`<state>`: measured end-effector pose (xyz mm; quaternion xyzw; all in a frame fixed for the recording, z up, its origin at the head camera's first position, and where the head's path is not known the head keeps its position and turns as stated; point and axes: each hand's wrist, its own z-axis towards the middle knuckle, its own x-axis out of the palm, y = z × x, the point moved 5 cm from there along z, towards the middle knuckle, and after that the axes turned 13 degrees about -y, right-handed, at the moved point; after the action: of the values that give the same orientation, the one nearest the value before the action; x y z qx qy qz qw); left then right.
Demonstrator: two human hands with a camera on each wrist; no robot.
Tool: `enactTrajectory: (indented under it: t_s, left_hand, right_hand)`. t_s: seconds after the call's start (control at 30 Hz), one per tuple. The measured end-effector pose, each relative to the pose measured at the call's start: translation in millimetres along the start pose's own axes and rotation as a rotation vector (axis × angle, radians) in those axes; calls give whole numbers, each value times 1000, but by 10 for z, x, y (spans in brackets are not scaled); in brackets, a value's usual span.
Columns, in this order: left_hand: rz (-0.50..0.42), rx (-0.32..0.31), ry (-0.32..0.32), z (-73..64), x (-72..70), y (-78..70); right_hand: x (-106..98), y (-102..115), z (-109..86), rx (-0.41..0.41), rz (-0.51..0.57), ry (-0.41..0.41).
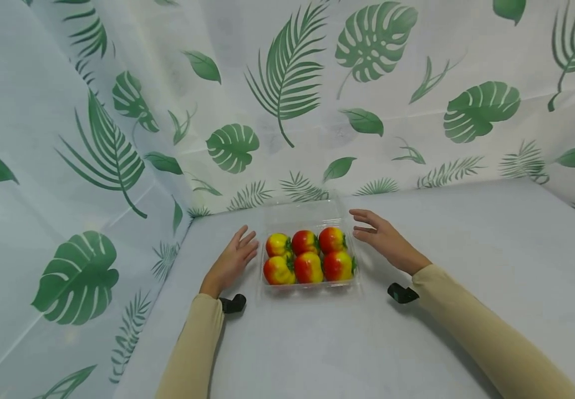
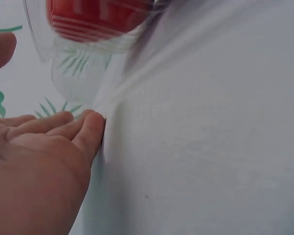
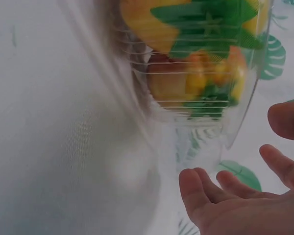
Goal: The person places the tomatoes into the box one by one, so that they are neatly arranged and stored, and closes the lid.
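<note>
A clear plastic clamshell box [image 1: 312, 286] lies on the table with its lid [image 1: 304, 210] folded back toward the wall. Several red-and-yellow fruits [image 1: 309, 267] with green leafy tops sit inside in two rows; their exact kind is uncertain. My left hand [image 1: 232, 261] is just left of the box, fingers extended and holding nothing. To the right of the box, my right hand [image 1: 387, 241] has its fingers spread, also holding nothing. Both wrist views show a gap between the palm and the ribbed box wall [image 3: 186, 110]. A red fruit [image 2: 98, 17] shows through the plastic in the left wrist view.
A white cloth covers the table [image 1: 312, 349]. Behind and to the left hang white sheets [image 1: 312, 144] printed with green leaves. A black wrist device [image 1: 234, 303] is on the left wrist, and another black device [image 1: 402, 293] is on the right wrist.
</note>
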<state>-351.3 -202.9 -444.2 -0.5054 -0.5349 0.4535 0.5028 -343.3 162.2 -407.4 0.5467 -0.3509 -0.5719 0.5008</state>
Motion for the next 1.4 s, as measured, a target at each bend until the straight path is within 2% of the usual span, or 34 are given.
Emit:
enactTrajectory:
  t_s: [0.1, 0.27, 0.37, 0.53, 0.83, 1.2, 1.4]
  left_hand:
    - [-35, 3, 31, 60, 8, 11]
    - [-126, -5, 82, 104, 43, 103]
    - [-171, -9, 85, 102, 51, 158]
    - [-189, 4, 65, 73, 31, 155]
    - [-221, 77, 82, 45, 48, 70]
    - [-241, 97, 95, 93, 133, 43]
    - [-256, 95, 64, 101, 141, 46]
  right_hand:
    - [2, -78, 54, 35, 30, 11]
    - [58, -219, 97, 127, 182, 54]
    - [104, -270, 89, 162, 275, 76]
    - [161, -297, 106, 154, 350, 100]
    - [212, -298, 149, 144, 385, 106]
    - [137, -302, 128, 142, 367, 78]
    - [119, -311, 134, 126, 324, 74]
